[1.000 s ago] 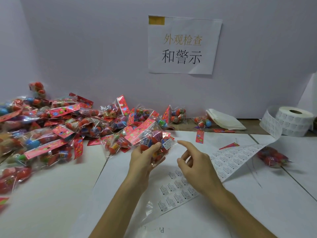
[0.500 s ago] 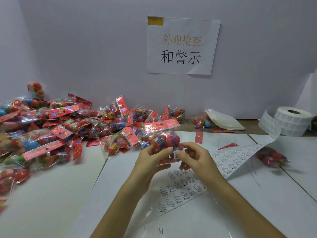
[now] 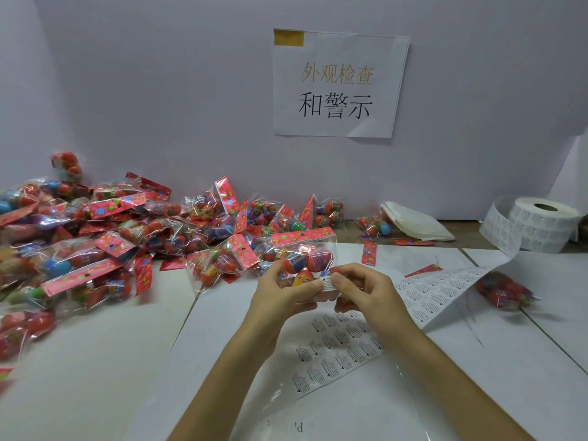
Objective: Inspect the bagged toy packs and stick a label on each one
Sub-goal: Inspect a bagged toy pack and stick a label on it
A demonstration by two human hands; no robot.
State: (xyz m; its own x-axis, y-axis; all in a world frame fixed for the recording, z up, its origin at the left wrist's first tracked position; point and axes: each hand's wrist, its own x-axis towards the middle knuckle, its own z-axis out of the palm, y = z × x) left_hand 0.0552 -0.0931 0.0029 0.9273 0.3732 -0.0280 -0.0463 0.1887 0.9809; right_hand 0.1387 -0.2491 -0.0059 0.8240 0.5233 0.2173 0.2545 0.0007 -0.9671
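Observation:
A clear toy pack [image 3: 305, 256] with a pink header card and coloured egg-shaped toys hangs above the table's middle. My left hand [image 3: 283, 297] grips its lower part from the left. My right hand [image 3: 362, 291] pinches the pack's lower right corner, thumb pressing a small white label [image 3: 327, 283] onto the bag. Below my hands a strip of labels [image 3: 343, 342] on clear backing runs up to the right toward a label roll [image 3: 541, 224]. A big pile of toy packs [image 3: 105, 237] covers the left side. One pack [image 3: 504, 291] lies alone at the right.
A white wall with a paper sign [image 3: 337, 84] closes the back. A stack of white sheets [image 3: 413, 222] lies near the wall. Loose pink header cards [image 3: 369, 253] lie beyond my hands. White table panels [image 3: 95, 361] stretch across the front left.
My right hand came in from an open pose beside the pack and now presses a label on it. My left hand turned the pack upright, with the header card on top.

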